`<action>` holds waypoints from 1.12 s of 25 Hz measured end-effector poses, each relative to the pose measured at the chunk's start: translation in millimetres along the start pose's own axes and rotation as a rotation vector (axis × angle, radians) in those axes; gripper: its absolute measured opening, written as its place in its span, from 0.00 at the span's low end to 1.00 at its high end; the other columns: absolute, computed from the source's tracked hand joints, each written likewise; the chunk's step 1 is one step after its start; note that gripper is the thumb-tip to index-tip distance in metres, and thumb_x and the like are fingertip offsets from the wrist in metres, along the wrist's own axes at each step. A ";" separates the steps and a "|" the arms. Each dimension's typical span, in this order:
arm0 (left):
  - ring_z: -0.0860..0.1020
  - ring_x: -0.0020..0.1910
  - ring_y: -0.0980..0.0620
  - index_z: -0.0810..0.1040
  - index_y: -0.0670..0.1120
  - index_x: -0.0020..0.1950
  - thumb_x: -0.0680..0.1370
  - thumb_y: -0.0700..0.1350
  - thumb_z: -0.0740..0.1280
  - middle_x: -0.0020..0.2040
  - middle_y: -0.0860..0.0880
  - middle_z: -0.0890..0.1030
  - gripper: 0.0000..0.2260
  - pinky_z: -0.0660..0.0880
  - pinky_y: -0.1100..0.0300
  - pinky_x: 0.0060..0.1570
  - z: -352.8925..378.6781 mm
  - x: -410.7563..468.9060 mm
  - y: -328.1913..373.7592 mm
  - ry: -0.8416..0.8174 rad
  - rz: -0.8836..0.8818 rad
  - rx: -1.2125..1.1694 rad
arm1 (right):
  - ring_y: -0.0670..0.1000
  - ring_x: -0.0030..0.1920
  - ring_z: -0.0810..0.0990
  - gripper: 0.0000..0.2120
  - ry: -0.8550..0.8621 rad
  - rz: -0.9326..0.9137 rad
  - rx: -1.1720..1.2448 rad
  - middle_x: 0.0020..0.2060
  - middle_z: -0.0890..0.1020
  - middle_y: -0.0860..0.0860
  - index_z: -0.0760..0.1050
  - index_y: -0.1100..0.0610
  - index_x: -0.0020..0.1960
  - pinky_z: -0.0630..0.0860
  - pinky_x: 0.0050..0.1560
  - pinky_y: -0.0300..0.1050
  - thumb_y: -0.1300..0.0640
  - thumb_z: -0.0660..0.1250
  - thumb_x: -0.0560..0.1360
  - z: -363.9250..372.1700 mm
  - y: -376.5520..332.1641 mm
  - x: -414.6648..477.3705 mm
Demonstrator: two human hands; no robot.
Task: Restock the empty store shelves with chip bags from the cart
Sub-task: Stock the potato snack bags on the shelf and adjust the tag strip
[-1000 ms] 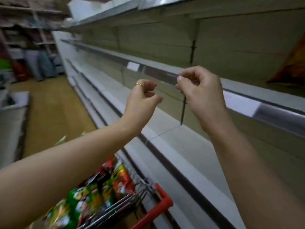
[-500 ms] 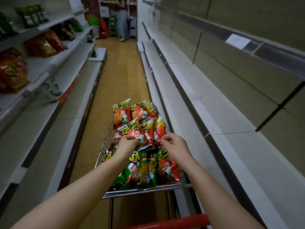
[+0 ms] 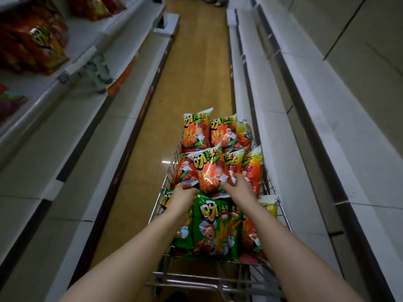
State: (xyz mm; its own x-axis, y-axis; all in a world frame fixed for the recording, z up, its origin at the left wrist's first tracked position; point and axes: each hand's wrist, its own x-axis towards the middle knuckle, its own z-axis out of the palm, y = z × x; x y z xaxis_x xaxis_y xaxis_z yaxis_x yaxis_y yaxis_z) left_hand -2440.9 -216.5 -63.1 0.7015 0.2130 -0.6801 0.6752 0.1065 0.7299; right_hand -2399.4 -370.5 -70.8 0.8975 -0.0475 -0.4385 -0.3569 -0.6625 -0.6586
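My left hand (image 3: pixel 184 196): I am pinching the lower left corner of an orange chip bag (image 3: pixel 208 168) with curled fingers.
My right hand (image 3: pixel 238 188): I am gripping the lower right edge of the same bag, as far as I can see.
Both hands: they are not touching each other; the bag is sitting between them.
Orange chip bag: it is lying tilted on top of the pile, in the middle of the cart (image 3: pixel 192 276).
Other bags: more orange bags (image 3: pixel 196 131) are filling the far end of the cart; green bags (image 3: pixel 212 227) are lying at the near end, between my forearms.
Right shelves (image 3: pixel 327 101): white boards are running just beside the cart.
Left shelves (image 3: pixel 122 40): red bags (image 3: pixel 37 42) are standing on an upper board.
Floor (image 3: pixel 196 73): yellow-brown, running between the shelves.
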 end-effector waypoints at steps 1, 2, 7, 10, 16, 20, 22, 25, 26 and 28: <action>0.73 0.42 0.51 0.67 0.40 0.66 0.78 0.37 0.62 0.44 0.46 0.74 0.17 0.71 0.58 0.45 1.0 6.0 0.0 -0.004 -0.013 -0.013 | 0.58 0.69 0.66 0.34 -0.002 0.021 -0.004 0.71 0.64 0.58 0.55 0.60 0.75 0.66 0.64 0.48 0.49 0.66 0.76 5.0 1.6 14.7; 0.74 0.42 0.52 0.67 0.40 0.67 0.78 0.36 0.62 0.44 0.46 0.74 0.17 0.71 0.59 0.43 1.4 13.1 -0.7 -0.009 -0.027 -0.024 | 0.59 0.70 0.65 0.36 -0.009 0.053 -0.012 0.72 0.63 0.58 0.53 0.60 0.75 0.65 0.65 0.50 0.47 0.66 0.75 11.3 3.7 29.5; 0.75 0.42 0.52 0.67 0.40 0.67 0.78 0.35 0.62 0.42 0.47 0.75 0.18 0.72 0.59 0.45 0.7 30.6 -6.4 -0.036 -0.075 -0.051 | 0.61 0.71 0.60 0.43 -0.019 0.205 -0.295 0.73 0.60 0.59 0.46 0.55 0.77 0.61 0.68 0.58 0.40 0.66 0.73 42.7 19.1 65.0; 0.74 0.41 0.53 0.67 0.40 0.68 0.78 0.36 0.63 0.41 0.47 0.75 0.18 0.71 0.59 0.44 2.0 36.6 -8.2 -0.040 -0.072 -0.038 | 0.60 0.71 0.61 0.41 0.024 0.196 -0.460 0.71 0.62 0.59 0.48 0.56 0.76 0.61 0.67 0.55 0.40 0.65 0.73 47.0 21.5 60.5; 0.76 0.54 0.47 0.65 0.42 0.72 0.78 0.40 0.65 0.57 0.43 0.76 0.23 0.71 0.59 0.49 17.3 20.4 1.5 -0.095 0.015 0.018 | 0.58 0.69 0.64 0.30 0.272 -0.010 -0.393 0.69 0.67 0.57 0.59 0.57 0.73 0.64 0.65 0.53 0.47 0.63 0.76 17.6 10.6 32.0; 0.68 0.68 0.45 0.59 0.44 0.75 0.77 0.46 0.67 0.71 0.44 0.68 0.29 0.65 0.56 0.61 28.8 -6.6 16.5 -0.183 0.145 0.031 | 0.56 0.68 0.64 0.29 0.445 -0.104 -0.241 0.67 0.69 0.56 0.59 0.56 0.74 0.65 0.65 0.51 0.48 0.63 0.77 -16.4 0.3 -1.4; 0.66 0.70 0.45 0.56 0.46 0.76 0.76 0.50 0.68 0.73 0.45 0.65 0.33 0.64 0.55 0.62 33.5 -26.1 23.4 -0.229 0.211 0.024 | 0.55 0.67 0.64 0.29 0.522 -0.169 -0.122 0.65 0.70 0.56 0.60 0.56 0.73 0.65 0.66 0.51 0.49 0.64 0.76 -32.5 -2.1 -25.1; 0.64 0.72 0.47 0.53 0.49 0.77 0.74 0.56 0.69 0.74 0.47 0.63 0.38 0.63 0.53 0.65 40.9 -57.3 33.6 -0.280 0.345 0.006 | 0.53 0.66 0.67 0.27 0.575 -0.291 0.047 0.63 0.72 0.55 0.64 0.56 0.72 0.67 0.65 0.48 0.50 0.65 0.76 -58.1 -8.0 -68.4; 0.65 0.71 0.48 0.54 0.50 0.77 0.72 0.59 0.70 0.74 0.49 0.64 0.40 0.63 0.53 0.66 42.7 -69.1 38.8 -0.303 0.396 -0.001 | 0.52 0.65 0.69 0.27 0.571 -0.324 0.101 0.62 0.72 0.54 0.64 0.55 0.72 0.68 0.64 0.46 0.51 0.66 0.75 -66.5 -9.9 -83.8; 0.71 0.67 0.49 0.56 0.54 0.75 0.64 0.65 0.73 0.71 0.50 0.69 0.45 0.67 0.52 0.68 48.0 -97.2 52.7 -0.363 0.493 0.000 | 0.50 0.62 0.71 0.26 0.576 -0.403 0.164 0.59 0.74 0.52 0.66 0.54 0.71 0.70 0.62 0.46 0.50 0.66 0.75 -87.3 -13.3 -117.4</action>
State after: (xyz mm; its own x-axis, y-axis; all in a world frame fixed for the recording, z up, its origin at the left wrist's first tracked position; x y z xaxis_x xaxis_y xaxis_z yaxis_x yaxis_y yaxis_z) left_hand -2462.6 -278.2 38.1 0.9643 -0.1068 -0.2421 0.2511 0.0800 0.9647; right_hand -2477.4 -421.3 42.7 0.9456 -0.2394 0.2201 0.0372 -0.5929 -0.8044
